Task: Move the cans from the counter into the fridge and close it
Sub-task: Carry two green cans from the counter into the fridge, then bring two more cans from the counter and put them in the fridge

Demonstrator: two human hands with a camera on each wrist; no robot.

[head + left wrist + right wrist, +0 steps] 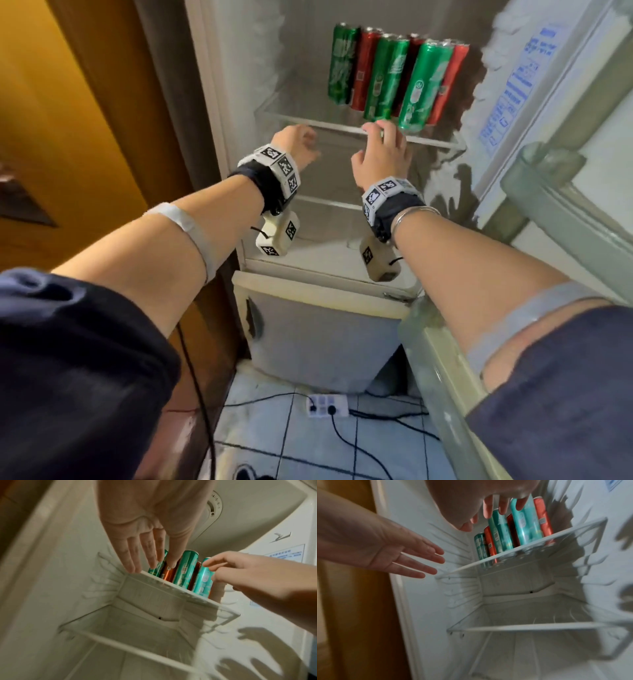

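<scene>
Thermostat dial [216, 500] numerals 4–7

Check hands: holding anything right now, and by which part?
Nothing held. Left hand and right hand are both open with fingers extended, in front of the top shelf; the cans stand there ungripped.

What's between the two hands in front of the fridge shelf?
Nothing: only bare shelf edge separates the left hand from the right hand. The cans stand further back. The head view shows it.

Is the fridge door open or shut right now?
Open. The fridge door is swung out to the right, and the cans on the top glass shelf are in plain view.
</scene>
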